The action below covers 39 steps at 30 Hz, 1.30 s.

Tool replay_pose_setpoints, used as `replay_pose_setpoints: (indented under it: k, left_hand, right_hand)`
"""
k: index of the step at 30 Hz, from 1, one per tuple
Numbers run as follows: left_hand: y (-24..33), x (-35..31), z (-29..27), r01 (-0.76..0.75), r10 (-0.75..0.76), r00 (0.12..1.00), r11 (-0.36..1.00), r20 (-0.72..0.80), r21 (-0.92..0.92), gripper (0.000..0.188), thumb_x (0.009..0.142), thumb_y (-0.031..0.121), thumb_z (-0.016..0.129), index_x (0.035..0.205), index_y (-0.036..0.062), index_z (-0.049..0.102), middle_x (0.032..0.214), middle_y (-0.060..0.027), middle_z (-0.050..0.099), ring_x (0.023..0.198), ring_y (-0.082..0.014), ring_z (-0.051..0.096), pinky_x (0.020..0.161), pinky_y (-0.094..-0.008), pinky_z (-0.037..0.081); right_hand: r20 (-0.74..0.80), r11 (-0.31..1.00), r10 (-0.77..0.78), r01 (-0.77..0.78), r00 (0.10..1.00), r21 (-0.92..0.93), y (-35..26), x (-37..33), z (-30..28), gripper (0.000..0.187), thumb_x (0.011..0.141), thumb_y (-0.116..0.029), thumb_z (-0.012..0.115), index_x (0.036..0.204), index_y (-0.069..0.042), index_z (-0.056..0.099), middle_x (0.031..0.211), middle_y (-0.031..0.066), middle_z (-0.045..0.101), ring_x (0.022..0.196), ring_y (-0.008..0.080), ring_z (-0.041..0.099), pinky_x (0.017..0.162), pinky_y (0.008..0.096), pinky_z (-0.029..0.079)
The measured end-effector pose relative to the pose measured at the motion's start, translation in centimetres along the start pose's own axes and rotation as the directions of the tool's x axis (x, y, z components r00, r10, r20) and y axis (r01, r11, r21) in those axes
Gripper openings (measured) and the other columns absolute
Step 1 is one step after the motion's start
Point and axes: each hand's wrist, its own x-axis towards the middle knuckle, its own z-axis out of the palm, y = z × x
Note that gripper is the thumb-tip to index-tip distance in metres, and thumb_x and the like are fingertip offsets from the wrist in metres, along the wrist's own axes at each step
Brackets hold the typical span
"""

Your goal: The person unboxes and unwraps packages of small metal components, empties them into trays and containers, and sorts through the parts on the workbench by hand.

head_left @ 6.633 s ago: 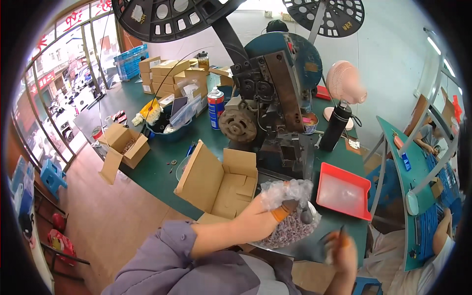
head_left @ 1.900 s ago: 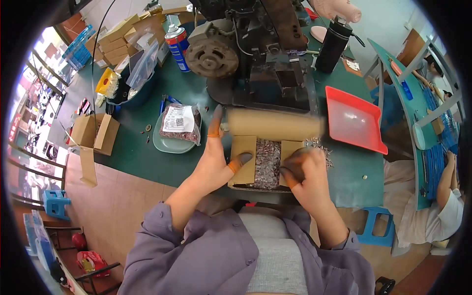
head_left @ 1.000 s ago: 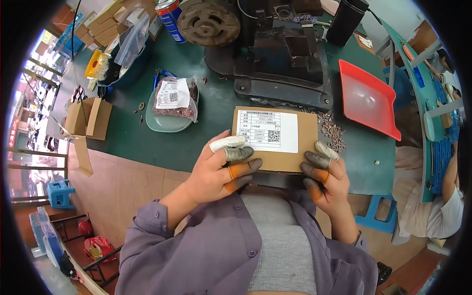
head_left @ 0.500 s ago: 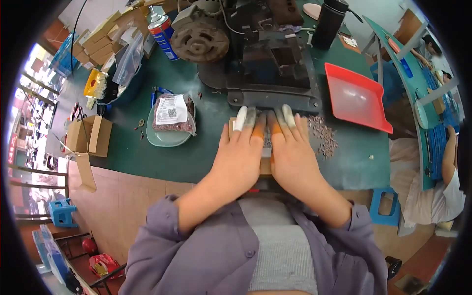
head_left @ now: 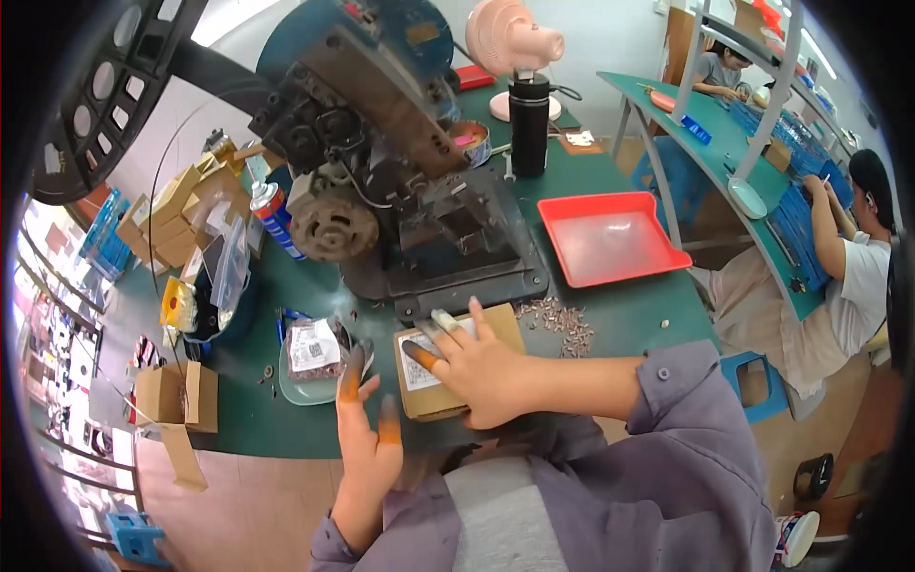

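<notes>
A small cardboard box (head_left: 510,329) with a white printed label on its top lies at the table's near edge, in front of a dark press machine (head_left: 457,229). My right hand (head_left: 486,377) lies across the box top, fingers spread, some wearing white or orange-and-grey finger covers. My left hand (head_left: 370,448) is raised just left of the box, its fingers apart and holding nothing; orange-and-grey covers show on them. Near its fingertips is a clear bag of small reddish-brown pieces (head_left: 329,370) with a white label, lying on a pale green dish (head_left: 310,393).
Small brown pieces (head_left: 562,324) lie scattered right of the box. Beyond them stands a red tray (head_left: 610,238). A black bottle (head_left: 529,129) and a pink fan (head_left: 510,38) are at the back. An open carton (head_left: 200,396) sits left. Another person (head_left: 848,229) works at the right-hand table.
My left hand has come off the box and moved left toward the dish. My right hand now spreads over the box top, its forearm coming from the right. The view has shifted, showing more of the machine.
</notes>
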Motion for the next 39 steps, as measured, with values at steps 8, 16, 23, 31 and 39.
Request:
replay_pose_setpoints:
  k: [8,16,23,31,39]
  left_hand:
    - [-1.9,-1.8,0.6,-0.046,0.034,0.984,0.997,-0.173,-0.067,0.047,0.091,0.014,0.055,0.133,-0.0005,0.041,0.133,-0.0188,0.045,0.121,-0.0297,0.046,0.095,-0.0402,0.043]
    - [-1.9,-2.1,1.9,-0.077,0.1,0.994,0.933,-0.049,0.35,0.036,0.083,0.011,0.061,0.118,0.0024,0.056,0.12,-0.0157,0.055,0.115,-0.0359,0.048,0.098,-0.0428,0.037]
    - [-2.2,-2.9,1.4,-0.026,0.059,0.995,0.93,-0.078,0.367,0.038,0.074,0.005,0.065,0.112,0.0053,0.061,0.114,-0.0129,0.058,0.11,-0.0346,0.052,0.094,-0.0413,0.041]
    - [-3.0,0.1,-3.6,0.138,0.051,0.932,0.865,-0.359,0.483,0.039,0.073,0.001,0.067,0.111,0.0066,0.062,0.12,-0.0132,0.053,0.112,-0.0326,0.048,0.097,-0.0391,0.037]
    - [-3.4,5.0,-3.4,0.231,-0.111,0.971,0.678,-0.214,0.698,0.041,0.072,0.03,0.074,0.095,-0.0007,0.06,0.092,-0.0158,0.058,0.089,-0.032,0.055,0.08,-0.0413,0.042]
  right_hand:
    - [-0.001,0.951,0.053,-0.05,0.999,0.305,3.0,-1.1,-5.0,0.104,0.05,-0.025,0.079,0.139,-0.002,0.029,0.124,0.0256,0.038,0.119,0.0429,0.037,0.101,0.0469,0.032]
    - [-0.166,0.822,0.546,-0.563,0.821,-0.081,16.3,-6.5,-13.9,0.101,0.043,-0.021,0.082,0.13,0.0,0.037,0.119,0.0206,0.043,0.114,0.0378,0.045,0.097,0.0416,0.041]
    - [-0.276,0.765,0.49,-0.56,0.827,-0.319,28.5,-2.8,-11.9,0.095,0.046,-0.017,0.08,0.13,-0.001,0.038,0.125,0.0226,0.042,0.12,0.0392,0.041,0.102,0.0423,0.037]
    - [0.025,0.818,0.541,-0.533,0.84,0.217,33.7,-3.7,-9.5,0.078,0.059,-0.005,0.068,0.131,0.003,0.042,0.126,0.0224,0.053,0.117,0.0323,0.052,0.098,0.0327,0.041]
    - [0.12,0.91,0.287,-0.309,0.95,0.277,15.3,0.3,-9.7,0.014,0.074,-0.006,0.06,0.086,0.0,0.064,0.071,0.0088,0.063,0.065,0.0162,0.063,0.059,0.0294,0.05]
